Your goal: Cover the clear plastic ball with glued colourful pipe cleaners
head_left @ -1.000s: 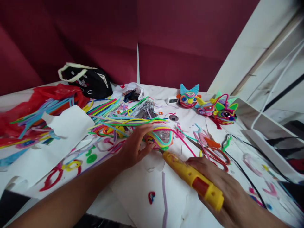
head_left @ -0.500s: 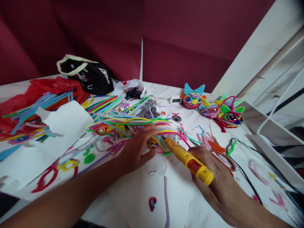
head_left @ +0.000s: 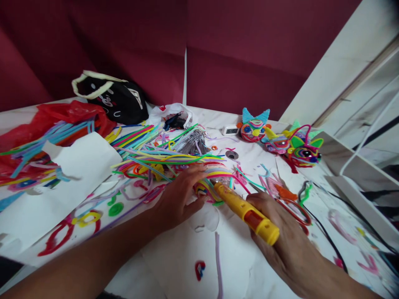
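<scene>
My right hand (head_left: 274, 224) is wrapped round a yellow glue gun (head_left: 247, 214), whose tip points up and left at a small multicoloured piece of bent pipe cleaners (head_left: 204, 189). At the left side of that piece is my left hand (head_left: 183, 193), its thumb and fingers curved around the edge and holding it. A pink strand runs from the piece toward my right hand. Just behind lies a heap of coloured pipe cleaners (head_left: 174, 158). The exact contact at the gun's tip is too small to tell.
Finished pipe-cleaner animal heads (head_left: 254, 126) stand at the back right, beside a small white display (head_left: 230, 131). A black bag (head_left: 124, 101) and a red plastic bag (head_left: 75, 110) are at the back left. White paper (head_left: 77, 178) lies left; a black cable (head_left: 327, 238) curves at right.
The glue gun and my right hand have shifted very slightly left. My left hand keeps its place at the multicoloured piece.
</scene>
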{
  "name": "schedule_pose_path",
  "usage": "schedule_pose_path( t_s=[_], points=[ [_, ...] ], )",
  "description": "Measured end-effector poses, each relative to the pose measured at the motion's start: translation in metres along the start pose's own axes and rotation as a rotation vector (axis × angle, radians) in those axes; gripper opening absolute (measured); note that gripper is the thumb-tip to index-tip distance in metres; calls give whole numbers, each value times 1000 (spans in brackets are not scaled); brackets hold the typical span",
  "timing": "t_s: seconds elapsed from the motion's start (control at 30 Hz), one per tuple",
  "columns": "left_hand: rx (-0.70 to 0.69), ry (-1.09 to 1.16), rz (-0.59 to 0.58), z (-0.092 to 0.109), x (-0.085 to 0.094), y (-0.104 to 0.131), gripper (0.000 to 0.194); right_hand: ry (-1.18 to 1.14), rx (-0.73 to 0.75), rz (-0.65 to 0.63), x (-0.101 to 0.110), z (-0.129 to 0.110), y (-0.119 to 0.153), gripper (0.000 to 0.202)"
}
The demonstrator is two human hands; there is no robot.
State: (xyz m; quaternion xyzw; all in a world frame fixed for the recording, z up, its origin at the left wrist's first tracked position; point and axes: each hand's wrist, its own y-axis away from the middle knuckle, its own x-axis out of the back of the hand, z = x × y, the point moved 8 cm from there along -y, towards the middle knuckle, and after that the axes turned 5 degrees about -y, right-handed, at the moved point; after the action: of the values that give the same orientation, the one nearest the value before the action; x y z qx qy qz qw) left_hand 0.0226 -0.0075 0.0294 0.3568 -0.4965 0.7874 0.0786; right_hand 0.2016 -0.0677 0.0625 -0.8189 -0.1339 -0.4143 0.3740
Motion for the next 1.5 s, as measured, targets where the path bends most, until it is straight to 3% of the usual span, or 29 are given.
schedule_pose_path(
  t_s=[0.6, 1.5],
  points=[
    [0, 10, 14, 0, 0, 0, 55, 80, 71, 31, -5, -4, 1, 13],
    [4, -18, 6, 0, -1, 0, 47, 85, 46, 43, -4, -1, 4, 10]
  ],
)
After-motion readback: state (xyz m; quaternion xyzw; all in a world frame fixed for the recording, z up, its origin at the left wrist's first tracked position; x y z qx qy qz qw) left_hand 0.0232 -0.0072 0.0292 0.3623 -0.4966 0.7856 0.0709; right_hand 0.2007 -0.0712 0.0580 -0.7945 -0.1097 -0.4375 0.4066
